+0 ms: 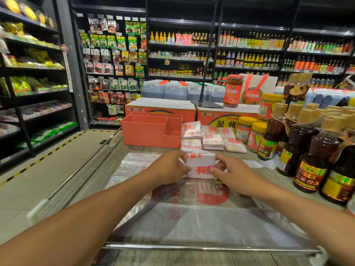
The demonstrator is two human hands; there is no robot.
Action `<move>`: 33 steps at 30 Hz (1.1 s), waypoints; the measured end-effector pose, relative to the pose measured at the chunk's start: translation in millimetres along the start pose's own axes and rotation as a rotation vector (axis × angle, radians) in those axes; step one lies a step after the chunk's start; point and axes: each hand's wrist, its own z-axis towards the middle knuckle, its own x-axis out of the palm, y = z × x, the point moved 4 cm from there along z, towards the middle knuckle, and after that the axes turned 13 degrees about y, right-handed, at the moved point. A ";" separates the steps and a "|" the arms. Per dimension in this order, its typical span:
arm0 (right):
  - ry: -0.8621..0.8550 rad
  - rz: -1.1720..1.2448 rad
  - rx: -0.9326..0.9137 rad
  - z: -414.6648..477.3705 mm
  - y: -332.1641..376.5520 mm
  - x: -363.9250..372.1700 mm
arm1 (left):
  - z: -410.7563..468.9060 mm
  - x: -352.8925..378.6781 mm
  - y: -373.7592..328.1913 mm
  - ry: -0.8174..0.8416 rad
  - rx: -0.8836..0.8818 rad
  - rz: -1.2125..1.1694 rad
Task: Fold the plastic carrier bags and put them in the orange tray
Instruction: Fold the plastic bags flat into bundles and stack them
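Observation:
A white plastic carrier bag with red print, folded into a small block (200, 165), rests on the counter between both hands. My left hand (169, 167) grips its left edge and my right hand (229, 174) pinches its right edge. Under them lies an unfolded clear bag with a red round logo (192, 204), spread flat. The orange tray (151, 131), with several compartments, stands just behind at the left and looks empty. Several folded bags (211, 138) sit in stacks to the right of the tray.
Dark sauce bottles (311, 154) and yellow-lidded jars (255, 135) crowd the counter's right side. Orange cartons (161, 108) stand behind the tray, with a red-lidded jar (233, 91) and a black stand base on them. Store shelves line the back and left. A metal rail (192, 246) edges the counter.

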 end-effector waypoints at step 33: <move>0.075 -0.294 0.125 2.1 0.4 6.7 | -6.1 6.6 -7.7 -0.022 -0.062 0.347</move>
